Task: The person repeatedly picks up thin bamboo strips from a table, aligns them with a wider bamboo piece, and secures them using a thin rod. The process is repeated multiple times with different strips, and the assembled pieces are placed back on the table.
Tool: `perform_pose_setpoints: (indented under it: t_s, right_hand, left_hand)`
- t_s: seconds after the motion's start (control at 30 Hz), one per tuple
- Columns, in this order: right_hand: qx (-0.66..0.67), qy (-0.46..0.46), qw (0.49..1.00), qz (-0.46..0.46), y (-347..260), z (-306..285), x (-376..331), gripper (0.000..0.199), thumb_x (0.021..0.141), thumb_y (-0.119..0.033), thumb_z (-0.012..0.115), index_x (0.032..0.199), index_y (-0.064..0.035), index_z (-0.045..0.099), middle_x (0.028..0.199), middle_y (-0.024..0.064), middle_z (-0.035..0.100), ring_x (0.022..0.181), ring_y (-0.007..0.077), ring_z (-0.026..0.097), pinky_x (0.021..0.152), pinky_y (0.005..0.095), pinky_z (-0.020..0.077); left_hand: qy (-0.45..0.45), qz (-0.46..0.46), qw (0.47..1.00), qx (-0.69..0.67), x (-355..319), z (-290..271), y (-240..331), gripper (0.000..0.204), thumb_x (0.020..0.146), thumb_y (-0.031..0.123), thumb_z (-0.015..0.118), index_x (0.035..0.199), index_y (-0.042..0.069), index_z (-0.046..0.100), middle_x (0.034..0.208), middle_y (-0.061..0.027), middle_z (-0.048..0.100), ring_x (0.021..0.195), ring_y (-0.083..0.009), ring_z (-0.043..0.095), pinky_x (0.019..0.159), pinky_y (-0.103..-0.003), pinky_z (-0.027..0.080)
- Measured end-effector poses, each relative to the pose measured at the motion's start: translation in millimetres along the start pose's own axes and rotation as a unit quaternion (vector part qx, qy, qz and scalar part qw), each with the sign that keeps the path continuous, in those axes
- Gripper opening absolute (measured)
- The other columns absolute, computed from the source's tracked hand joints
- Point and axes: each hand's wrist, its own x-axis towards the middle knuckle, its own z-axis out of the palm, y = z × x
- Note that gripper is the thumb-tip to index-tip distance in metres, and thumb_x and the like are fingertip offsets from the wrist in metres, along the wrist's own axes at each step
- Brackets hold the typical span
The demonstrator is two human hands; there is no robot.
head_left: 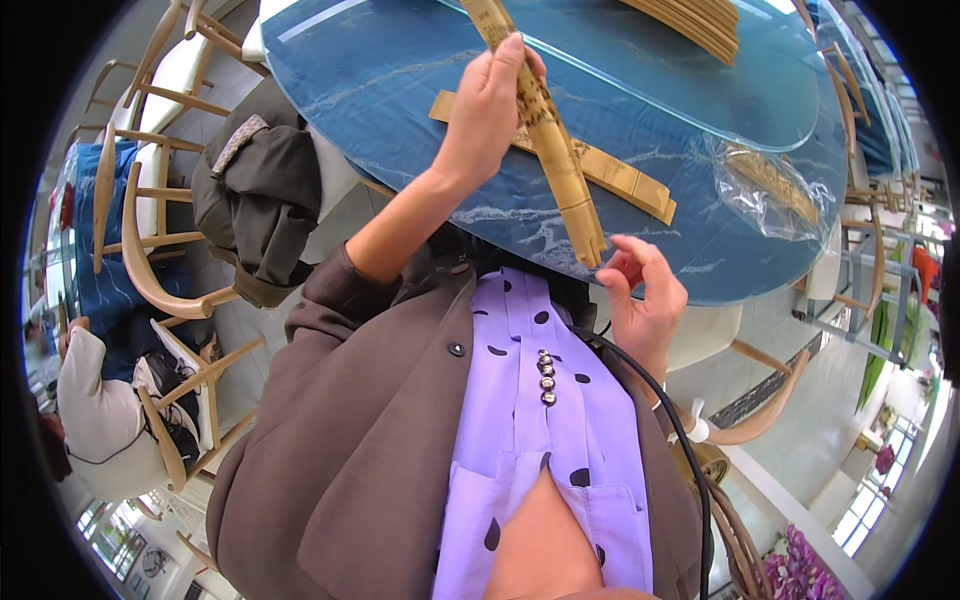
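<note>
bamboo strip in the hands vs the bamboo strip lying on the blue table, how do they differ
The long tan bamboo strip in the hands is lifted off the table, gripped by the left hand and met at its lower end by the right hand; the flat tan bamboo strip rests untouched on the round blue table. The held one runs steeply, the lying one slants across beneath it. Both are pale segmented bamboo.

From my remote view, the bamboo strip bundle (545, 130) runs off the top edge, so I cannot see its far end. My left hand (487, 105) covers part of it. A stack of bamboo strips (700, 22) is also cut off above. The contents of the clear plastic bag (770, 180) are too blurred to identify.
</note>
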Motion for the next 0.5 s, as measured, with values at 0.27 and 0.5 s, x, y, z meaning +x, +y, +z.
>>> perform_pose_setpoints:
  t_s: [0.27, 0.5]
  right_hand:
    - [0.023, 0.02, 0.987, -0.156, -5.5, 2.0, 16.0, 0.043, 0.063, 0.006, 0.084, 0.105, -0.0028, 0.075, 0.096, 0.0104, 0.07, 0.067, 0.0153, 0.065, 0.057, 0.0258, 0.0539]
    - [0.0, 0.021, 0.986, -0.166, -2.1, 10.8, 10.2, 0.044, 0.058, 0.001, 0.086, 0.1, -0.0044, 0.076, 0.096, 0.0084, 0.069, 0.065, 0.0141, 0.061, 0.054, 0.0256, 0.0505]
  left_hand:
    - [-0.053, -0.02, 0.998, -0.016, 8.7, 4.5, -10.2, 0.036, 0.109, 0.035, 0.041, 0.09, 0.009, 0.057, 0.077, 0.0006, 0.058, 0.064, -0.0048, 0.05, 0.055, -0.021, 0.039]
    - [-0.068, -0.021, 0.997, -0.021, 14.7, -0.5, -20.1, 0.038, 0.109, 0.035, 0.043, 0.087, 0.007, 0.058, 0.075, -0.0001, 0.056, 0.066, -0.0067, 0.049, 0.06, -0.024, 0.041]
